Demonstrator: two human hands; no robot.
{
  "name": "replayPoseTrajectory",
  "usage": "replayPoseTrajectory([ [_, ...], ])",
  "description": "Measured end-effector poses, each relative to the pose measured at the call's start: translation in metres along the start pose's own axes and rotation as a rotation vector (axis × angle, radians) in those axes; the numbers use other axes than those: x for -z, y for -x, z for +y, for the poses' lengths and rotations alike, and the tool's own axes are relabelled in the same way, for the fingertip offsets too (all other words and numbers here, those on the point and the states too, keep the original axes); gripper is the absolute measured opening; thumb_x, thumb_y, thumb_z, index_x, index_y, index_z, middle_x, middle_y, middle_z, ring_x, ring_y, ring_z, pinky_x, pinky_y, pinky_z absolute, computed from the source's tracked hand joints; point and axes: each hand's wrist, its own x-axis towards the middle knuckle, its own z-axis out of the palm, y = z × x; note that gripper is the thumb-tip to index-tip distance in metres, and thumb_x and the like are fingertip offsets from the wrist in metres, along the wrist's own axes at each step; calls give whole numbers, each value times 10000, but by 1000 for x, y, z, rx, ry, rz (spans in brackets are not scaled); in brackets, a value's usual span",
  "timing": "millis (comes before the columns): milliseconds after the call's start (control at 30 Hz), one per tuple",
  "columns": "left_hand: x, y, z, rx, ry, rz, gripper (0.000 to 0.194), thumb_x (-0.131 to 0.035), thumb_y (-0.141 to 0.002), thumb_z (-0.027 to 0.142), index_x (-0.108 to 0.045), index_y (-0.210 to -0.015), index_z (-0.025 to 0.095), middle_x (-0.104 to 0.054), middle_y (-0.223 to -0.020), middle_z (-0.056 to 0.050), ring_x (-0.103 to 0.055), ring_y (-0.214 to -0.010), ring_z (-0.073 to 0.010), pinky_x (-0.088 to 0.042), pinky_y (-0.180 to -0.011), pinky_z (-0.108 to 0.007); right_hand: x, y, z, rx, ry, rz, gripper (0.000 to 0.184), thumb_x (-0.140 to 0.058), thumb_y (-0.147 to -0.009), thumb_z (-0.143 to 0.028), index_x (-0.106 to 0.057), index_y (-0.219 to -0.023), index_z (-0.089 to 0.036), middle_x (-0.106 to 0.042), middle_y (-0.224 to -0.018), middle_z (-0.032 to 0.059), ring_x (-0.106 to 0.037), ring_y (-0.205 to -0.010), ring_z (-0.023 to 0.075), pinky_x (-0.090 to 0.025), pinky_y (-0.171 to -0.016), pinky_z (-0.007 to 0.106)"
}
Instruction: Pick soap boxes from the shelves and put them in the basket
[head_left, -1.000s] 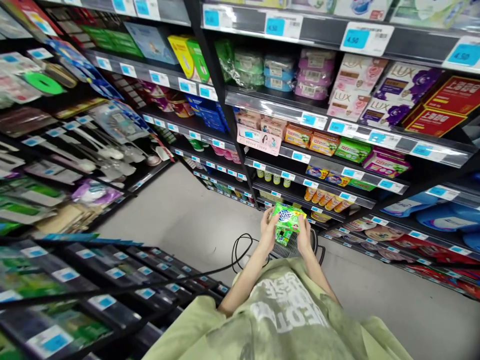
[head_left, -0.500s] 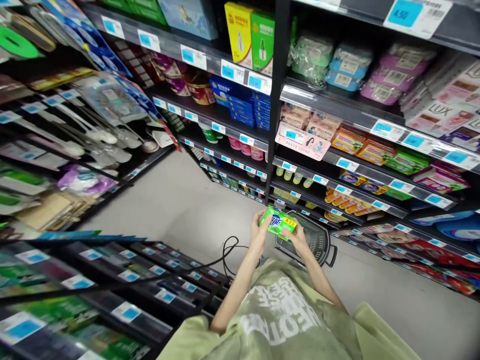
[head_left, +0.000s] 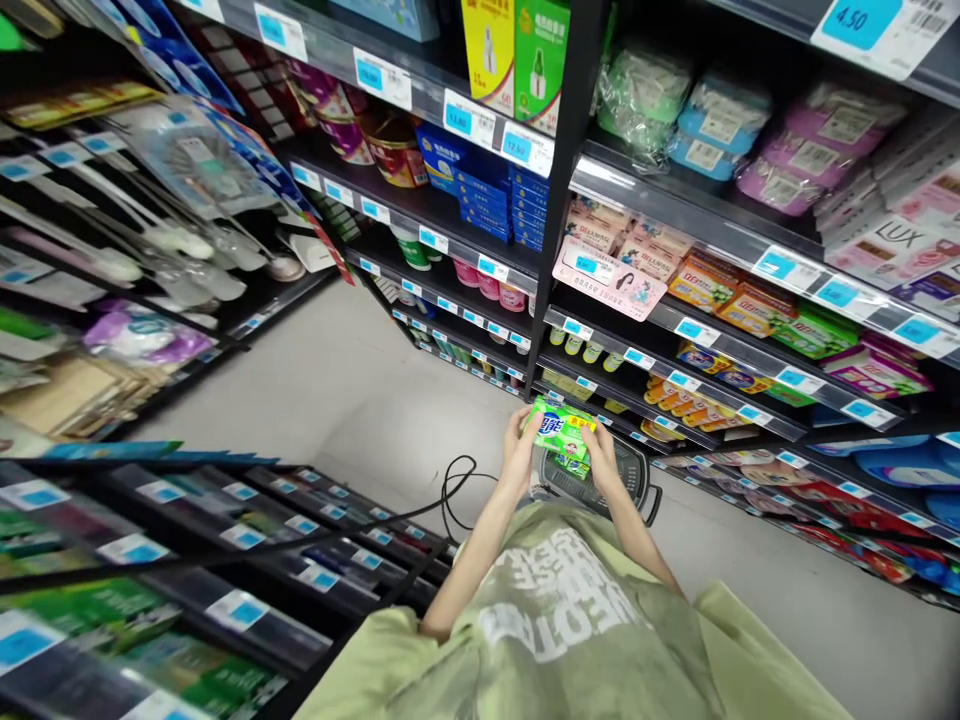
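Observation:
A green soap pack [head_left: 564, 430] with a blue-and-white logo and a yellow patch is held out in front of my chest. My left hand [head_left: 517, 448] grips its left end, thumb on the front face. On the right end, my right hand [head_left: 604, 458] is closed round it, thumb also in front. The fingers behind the pack are hidden. Below the pack, a dark shopping basket [head_left: 634, 480] stands on the floor, partly covered by my hands and the pack.
Ahead, shelves carry orange soap packs [head_left: 701, 282], plastic-wrapped soap boxes [head_left: 720, 120] and blue boxes [head_left: 484, 205]. Brushes [head_left: 180, 240] hang at the left. A low shelf rack [head_left: 225, 530] stands near my left side. A black cable [head_left: 448, 490] loops by the floor.
The pack has been tilted so that its front faces me more and its lower edge shows. Both hands keep hold of it. My view has shifted slightly closer to the shelves.

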Motion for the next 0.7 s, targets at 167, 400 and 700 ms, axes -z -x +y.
replayPoseTrajectory([
  [167, -18, -5, -2, -3, -32, -53, 580, -962, -717, 578, -768, -1103, 190, -792, -1129, -87, -717, -1037, -236, -537, -908, -316, 15, -8, -11, 34, -23, 45, 617, -800, -775, -781, -750, -1079, -246, -834, -1061, 79, -796, -1040, 319, -686, -886, 428],
  [400, -35, -1, -22, 7, -52, -57, 649, -939, -732, 647, -772, -1173, 202, -777, -1230, -97, -712, -1097, -250, -564, -891, -316, 34, -7, -4, 98, -40, 65, 614, -890, -754, -643, -703, -1155, -218, -841, -1079, 96, -814, -934, 305, -682, -829, 419],
  [700, -31, 21, -18, 39, 109, -41, 693, -979, -706, 608, -703, -1234, 254, -768, -1305, -95, -752, -1094, -293, -637, -865, -394, 40, -19, -20, 383, 457, -150, 759, -921, -796, -492, -628, -1446, -231, -803, -1325, 140, -797, -1153, 332, -628, -1061, 510],
])
